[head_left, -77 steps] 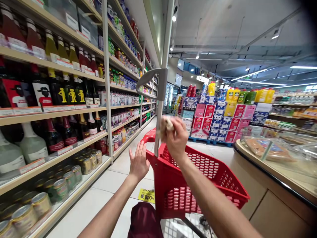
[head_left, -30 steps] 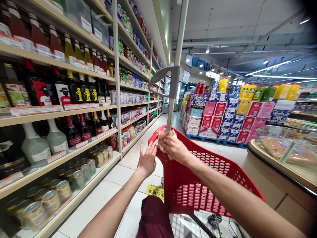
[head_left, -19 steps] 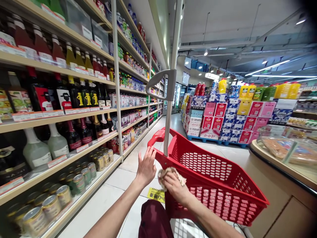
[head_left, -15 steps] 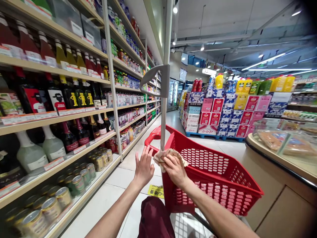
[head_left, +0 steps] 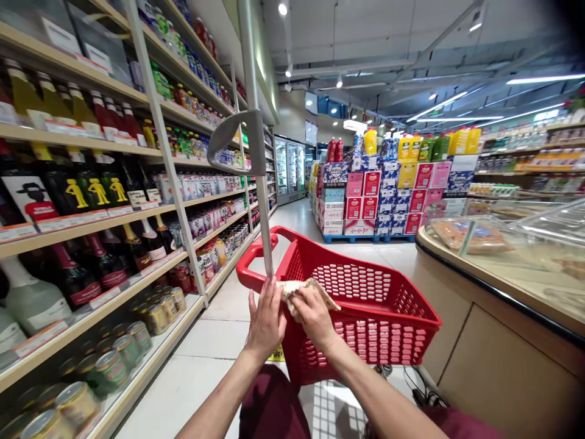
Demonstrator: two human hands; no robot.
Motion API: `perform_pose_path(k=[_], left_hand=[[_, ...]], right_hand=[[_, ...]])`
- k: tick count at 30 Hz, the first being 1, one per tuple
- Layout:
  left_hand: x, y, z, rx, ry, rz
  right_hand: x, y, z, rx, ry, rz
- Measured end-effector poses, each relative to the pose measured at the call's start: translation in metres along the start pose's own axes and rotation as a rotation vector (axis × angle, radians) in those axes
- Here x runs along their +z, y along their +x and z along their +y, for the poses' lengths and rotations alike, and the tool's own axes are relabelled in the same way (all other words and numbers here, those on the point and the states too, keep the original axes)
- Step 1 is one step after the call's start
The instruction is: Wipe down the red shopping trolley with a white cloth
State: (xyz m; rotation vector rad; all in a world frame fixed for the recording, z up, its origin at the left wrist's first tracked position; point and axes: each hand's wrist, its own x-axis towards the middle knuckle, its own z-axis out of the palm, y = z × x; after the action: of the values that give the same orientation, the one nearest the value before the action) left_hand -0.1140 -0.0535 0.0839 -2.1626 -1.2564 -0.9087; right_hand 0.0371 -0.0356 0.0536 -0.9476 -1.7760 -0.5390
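A red plastic shopping cart point(head_left: 365, 274) with perforated basket walls stands right before me. From its near left corner rises a metal pole point(head_left: 264, 231), which carries a grey hook-shaped holder point(head_left: 256, 143). My right hand point(head_left: 313, 314) is closed on a crumpled cream cloth point(head_left: 325, 294), pressed against the basket's near rim. Fingers stretched out and close together, my left hand point(head_left: 267, 320) lies flat over the foot of the pole, beside the cloth's left end. Whether its fingertips touch the pole or the cloth, I cannot tell. The cart's red looped handle point(head_left: 249, 277) sticks out beyond them.
Shelves point(head_left: 141, 219) of bottles and cans run along the left. A counter point(head_left: 479, 292) with packaged food point(head_left: 473, 235) stands close on the right. Farther off are stacked drink boxes point(head_left: 361, 207) on a blue pallet point(head_left: 340, 239). Dark cables point(head_left: 423, 387) lie near the counter's base.
My view has turned right, so shelves, pole and cart sit farther left. My left hand has come closer to the pole and cloth. My right hand still holds the cloth.
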Motion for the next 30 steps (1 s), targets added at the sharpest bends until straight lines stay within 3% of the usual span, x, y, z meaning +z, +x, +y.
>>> perform_pose_path(k=[5,7,12,18,25,30], left_hand=[[0.014,-0.011,0.017,0.076,0.004,-0.048],[0.019,-0.012,0.021,0.09,-0.006,-0.022],[0.03,-0.007,0.034,0.132,-0.055,0.003],[0.039,-0.013,0.049,0.215,-0.049,-0.058],[0.042,0.008,0.073,0.26,-0.088,-0.057],[0.048,0.014,0.086,0.308,-0.085,-0.056]], right_hand=[[-0.003,-0.077,0.013,0.033,-0.015,-0.15],[-0.009,-0.078,0.017,0.06,-0.006,-0.122],[-0.019,-0.043,0.031,0.12,-0.05,0.024],[-0.033,-0.088,0.044,0.118,-0.069,-0.1],[-0.065,-0.084,0.083,0.231,-0.193,0.063],[-0.078,-0.137,0.092,0.315,-0.184,-0.084]])
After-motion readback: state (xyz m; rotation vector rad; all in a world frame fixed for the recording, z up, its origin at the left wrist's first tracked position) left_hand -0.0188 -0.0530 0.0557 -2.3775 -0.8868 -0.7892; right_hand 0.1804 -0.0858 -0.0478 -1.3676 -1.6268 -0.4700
